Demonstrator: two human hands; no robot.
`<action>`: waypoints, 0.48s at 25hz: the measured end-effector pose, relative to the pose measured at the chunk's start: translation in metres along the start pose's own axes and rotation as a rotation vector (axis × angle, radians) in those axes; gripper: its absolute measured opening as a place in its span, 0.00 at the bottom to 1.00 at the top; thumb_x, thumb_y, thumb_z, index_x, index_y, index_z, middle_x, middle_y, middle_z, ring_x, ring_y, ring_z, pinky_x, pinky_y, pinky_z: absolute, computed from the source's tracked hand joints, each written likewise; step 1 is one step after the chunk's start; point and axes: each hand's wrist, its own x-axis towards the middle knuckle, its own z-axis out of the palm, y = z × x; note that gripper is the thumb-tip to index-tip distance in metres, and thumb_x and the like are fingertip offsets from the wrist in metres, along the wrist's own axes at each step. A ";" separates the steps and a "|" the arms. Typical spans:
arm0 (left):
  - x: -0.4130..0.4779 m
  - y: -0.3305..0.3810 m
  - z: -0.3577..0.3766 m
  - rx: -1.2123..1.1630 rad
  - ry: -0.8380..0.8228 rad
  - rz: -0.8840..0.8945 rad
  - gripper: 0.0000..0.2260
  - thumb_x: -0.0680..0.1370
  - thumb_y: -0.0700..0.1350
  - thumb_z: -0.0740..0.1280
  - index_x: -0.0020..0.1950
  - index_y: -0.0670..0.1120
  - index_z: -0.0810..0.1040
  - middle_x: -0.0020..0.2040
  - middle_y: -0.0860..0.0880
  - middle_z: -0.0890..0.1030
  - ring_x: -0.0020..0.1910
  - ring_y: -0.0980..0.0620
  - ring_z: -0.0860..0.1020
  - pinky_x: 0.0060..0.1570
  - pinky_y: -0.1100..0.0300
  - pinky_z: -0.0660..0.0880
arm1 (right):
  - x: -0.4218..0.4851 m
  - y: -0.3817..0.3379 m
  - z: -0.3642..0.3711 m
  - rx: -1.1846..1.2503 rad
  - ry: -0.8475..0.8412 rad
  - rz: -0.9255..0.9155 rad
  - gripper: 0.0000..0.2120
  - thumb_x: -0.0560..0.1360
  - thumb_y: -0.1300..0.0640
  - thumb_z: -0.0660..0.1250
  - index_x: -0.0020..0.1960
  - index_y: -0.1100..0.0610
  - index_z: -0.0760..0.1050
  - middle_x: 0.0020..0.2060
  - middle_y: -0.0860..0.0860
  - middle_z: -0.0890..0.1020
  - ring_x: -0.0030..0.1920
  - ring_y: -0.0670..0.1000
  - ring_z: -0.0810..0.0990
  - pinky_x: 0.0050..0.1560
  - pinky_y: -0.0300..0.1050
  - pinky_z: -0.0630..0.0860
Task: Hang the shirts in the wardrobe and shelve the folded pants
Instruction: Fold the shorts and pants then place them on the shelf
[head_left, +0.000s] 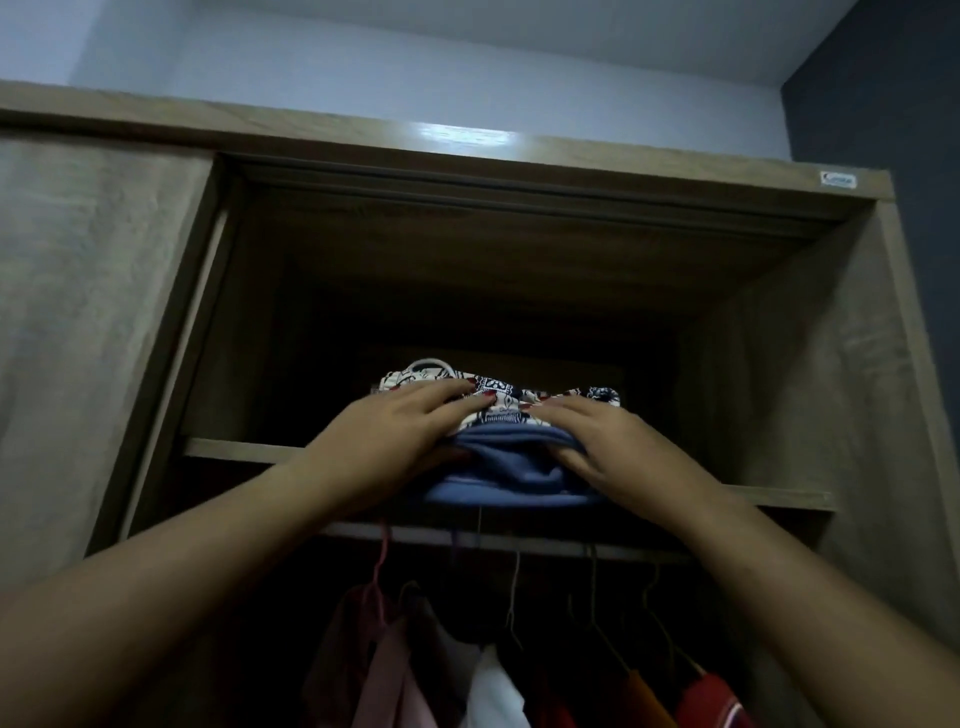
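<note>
Left hand (395, 431), right hand (608, 441), two folded pants (511, 457)

- Dim; pale glare on the wardrobe top (467, 136) above the left hand (395, 431) and right hand (618, 447).
- Black shadow behind and beneath them.
- The folded pants (511, 462) between them look slightly blurred.
</note>
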 end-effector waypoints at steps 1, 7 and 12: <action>0.006 -0.002 0.001 0.005 -0.010 -0.026 0.28 0.75 0.63 0.46 0.75 0.58 0.58 0.74 0.53 0.65 0.70 0.52 0.67 0.62 0.57 0.71 | 0.006 0.001 0.002 0.021 0.009 0.022 0.20 0.78 0.53 0.61 0.70 0.46 0.67 0.67 0.47 0.72 0.65 0.47 0.72 0.65 0.44 0.69; 0.040 -0.005 0.008 0.176 -0.238 -0.135 0.25 0.79 0.56 0.58 0.74 0.58 0.55 0.74 0.49 0.62 0.73 0.48 0.62 0.64 0.49 0.70 | 0.031 0.002 0.014 -0.066 -0.044 0.185 0.15 0.78 0.51 0.60 0.64 0.49 0.71 0.54 0.51 0.79 0.51 0.48 0.78 0.54 0.48 0.77; 0.020 0.006 0.006 0.104 -0.187 -0.120 0.24 0.80 0.58 0.53 0.75 0.54 0.58 0.76 0.51 0.62 0.74 0.50 0.60 0.71 0.50 0.63 | 0.003 -0.005 0.010 -0.015 -0.063 0.165 0.17 0.79 0.45 0.55 0.67 0.47 0.68 0.60 0.48 0.77 0.56 0.46 0.75 0.57 0.46 0.74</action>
